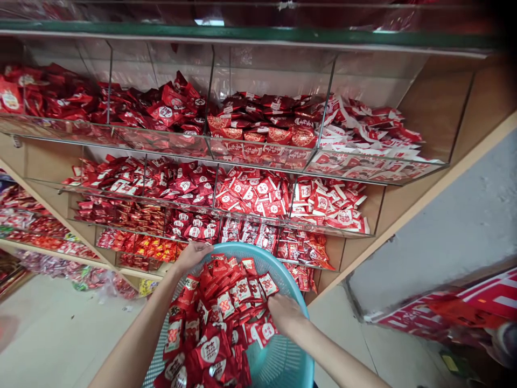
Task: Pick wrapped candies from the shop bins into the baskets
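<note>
A light blue plastic basket sits low in the middle of the head view, heaped with red candy packets. My left hand grips the basket's far rim, fingers curled over the edge. My right hand is down inside the basket, fingers bent into the pile of packets; what it holds among them is hidden. Both forearms reach in from the bottom edge.
Clear acrylic bins on sloping wooden shelves hold more red and white candy packets in several tiers straight ahead. More shelving runs along the left. A grey wall and red packaging lie to the right; pale floor below.
</note>
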`<state>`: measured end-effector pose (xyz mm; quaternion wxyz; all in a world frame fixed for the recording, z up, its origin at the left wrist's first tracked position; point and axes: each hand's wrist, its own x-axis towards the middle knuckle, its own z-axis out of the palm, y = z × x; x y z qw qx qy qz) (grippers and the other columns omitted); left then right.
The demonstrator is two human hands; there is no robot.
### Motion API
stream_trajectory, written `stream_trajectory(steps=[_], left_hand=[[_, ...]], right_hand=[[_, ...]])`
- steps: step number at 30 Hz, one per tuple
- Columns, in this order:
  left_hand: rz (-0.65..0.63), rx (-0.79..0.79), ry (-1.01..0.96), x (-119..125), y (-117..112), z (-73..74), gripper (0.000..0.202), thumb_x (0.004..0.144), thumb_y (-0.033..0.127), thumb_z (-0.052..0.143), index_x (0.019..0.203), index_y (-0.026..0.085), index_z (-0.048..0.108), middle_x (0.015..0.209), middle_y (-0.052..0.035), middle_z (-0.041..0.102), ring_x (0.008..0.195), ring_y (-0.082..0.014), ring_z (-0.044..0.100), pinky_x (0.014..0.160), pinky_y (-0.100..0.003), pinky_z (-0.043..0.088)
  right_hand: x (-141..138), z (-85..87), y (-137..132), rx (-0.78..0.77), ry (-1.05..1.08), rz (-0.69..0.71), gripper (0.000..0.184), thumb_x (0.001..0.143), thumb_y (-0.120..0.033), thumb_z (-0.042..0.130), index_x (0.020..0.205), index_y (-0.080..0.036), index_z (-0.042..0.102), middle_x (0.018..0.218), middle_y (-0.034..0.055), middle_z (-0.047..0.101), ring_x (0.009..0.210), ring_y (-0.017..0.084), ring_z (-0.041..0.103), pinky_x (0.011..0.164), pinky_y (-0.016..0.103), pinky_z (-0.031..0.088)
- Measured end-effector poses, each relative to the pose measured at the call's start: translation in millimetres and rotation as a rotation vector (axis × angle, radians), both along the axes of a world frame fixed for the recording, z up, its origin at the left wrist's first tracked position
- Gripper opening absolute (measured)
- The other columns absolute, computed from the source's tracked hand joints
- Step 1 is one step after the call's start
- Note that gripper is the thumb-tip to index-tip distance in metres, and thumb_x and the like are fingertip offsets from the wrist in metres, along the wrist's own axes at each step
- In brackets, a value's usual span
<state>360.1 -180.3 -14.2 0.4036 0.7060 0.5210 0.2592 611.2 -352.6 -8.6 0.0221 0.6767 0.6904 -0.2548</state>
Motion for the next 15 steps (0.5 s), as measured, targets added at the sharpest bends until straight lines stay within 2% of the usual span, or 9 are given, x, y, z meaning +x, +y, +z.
stream_trajectory(steps=[3, 6, 9, 12, 15], left_hand=[[0.021, -0.009, 0.008, -1.5, -0.3, 0.4, 0.05, 0.066, 0.064, 0.054, 0.056, 0.015, 0.061, 0.054, 0.0006, 0.055, 0.053, -0.012, 0.046, 0.051, -0.021, 0.034], [0.038, -0.012, 0.028, -3.8, 0.1, -0.8, 0.05, 0.065, 0.064, 0.053, 0.053, 0.016, 0.058, 0.048, 0.0023, 0.05, 0.05, -0.0114, 0.043, 0.048, -0.022, 0.031], [0.026, 0.006, 0.033, -6.1, 1.4, -3.4, 0.05, 0.066, 0.064, 0.052, 0.051, 0.016, 0.054, 0.048, 0.0033, 0.047, 0.048, -0.0101, 0.04, 0.048, -0.021, 0.03], [0.007, 0.021, 0.035, -7.9, 3.8, -6.9, 0.05, 0.068, 0.062, 0.051, 0.05, 0.016, 0.051, 0.049, 0.0036, 0.044, 0.048, -0.0092, 0.037, 0.048, -0.021, 0.029], [-0.004, 0.032, 0.037, -9.1, 6.4, -10.7, 0.05, 0.07, 0.062, 0.05, 0.052, 0.016, 0.051, 0.051, 0.0034, 0.043, 0.05, -0.0094, 0.036, 0.049, -0.021, 0.029]], right_hand=[[-3.7, 10.9, 2.3, -0.007, -0.096, -0.008, 0.032, 0.078, -0.002, 0.041, 0.091, -0.013, 0.068, 0.098, 0.0182, 0.068, 0.095, 0.027, 0.064, 0.079, 0.035, 0.045], [-1.3, 35.7, 6.4, 0.061, -0.128, 0.008, 0.022, 0.081, -0.013, 0.047, 0.089, -0.013, 0.067, 0.097, 0.0187, 0.067, 0.095, 0.029, 0.063, 0.078, 0.036, 0.045], [3.0, 69.3, 17.5, 0.283, -0.103, -0.014, 0.022, 0.086, -0.027, 0.045, 0.091, -0.016, 0.064, 0.09, 0.0136, 0.067, 0.087, 0.026, 0.063, 0.071, 0.032, 0.044], [2.6, 100.2, 38.1, 0.559, 0.006, -0.084, 0.023, 0.089, -0.029, 0.04, 0.097, -0.018, 0.058, 0.088, 0.0094, 0.066, 0.079, 0.021, 0.063, 0.067, 0.028, 0.041], [-4.3, 120.4, 63.5, 0.785, 0.127, -0.129, 0.021, 0.089, -0.029, 0.042, 0.103, -0.018, 0.054, 0.097, 0.0085, 0.063, 0.081, 0.019, 0.06, 0.07, 0.027, 0.04]])
